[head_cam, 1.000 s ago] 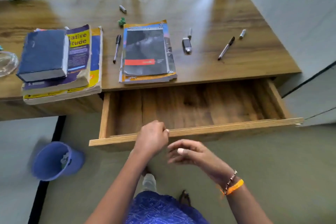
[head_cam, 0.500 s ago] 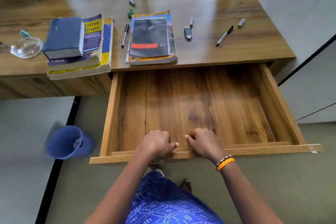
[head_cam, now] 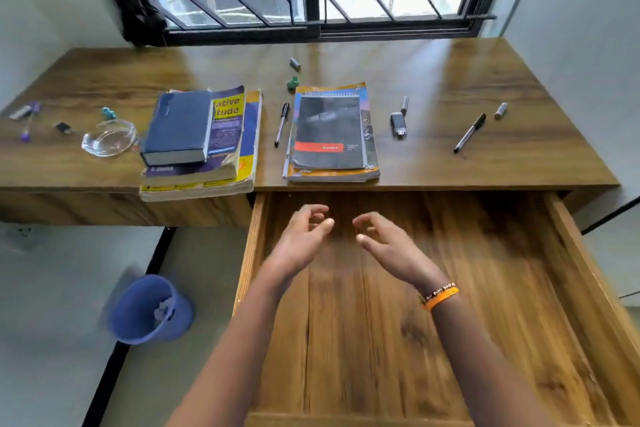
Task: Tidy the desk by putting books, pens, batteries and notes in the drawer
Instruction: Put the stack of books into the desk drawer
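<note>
Hands hover over the pulled-out drawer (head_cam: 502,288), both empty; the left hand (head_cam: 303,239) and the right hand (head_cam: 388,246) face each other with fingers loosely curled, thumbs and fingertips apart, gripping nothing and touching neither the wood nor one another. The right wrist wears an orange band (head_cam: 441,298) with a beaded bracelet beside it.

Just beyond the fingertips, on the desk (head_cam: 450,73), lies the notebook stack (head_cam: 330,135) — a black pad with a red strip on top of coloured covers, its near edge close to the desk's front lip. Beyond and to the left of the left hand sits the book stack (head_cam: 204,146): a dark blue volume on a purple-and-yellow one on a thicker yellow one, the lowest overhanging the desk edge. Between the two stacks lies a black pen (head_cam: 281,124); past it, further from the hands, a small green piece (head_cam: 293,83) and a grey battery (head_cam: 294,63).

Beyond and to the right of the right hand lie a small black-and-silver device (head_cam: 398,125), a slim grey cylinder (head_cam: 404,104) just past it, a second pen (head_cam: 470,133) and another battery (head_cam: 500,110) near that pen's cap.

Far left of the left hand: a glass dish (head_cam: 109,139) beside the book stack, with small blurred oddments further out; on the floor, below and left of the left forearm, a blue bin (head_cam: 149,310).
</note>
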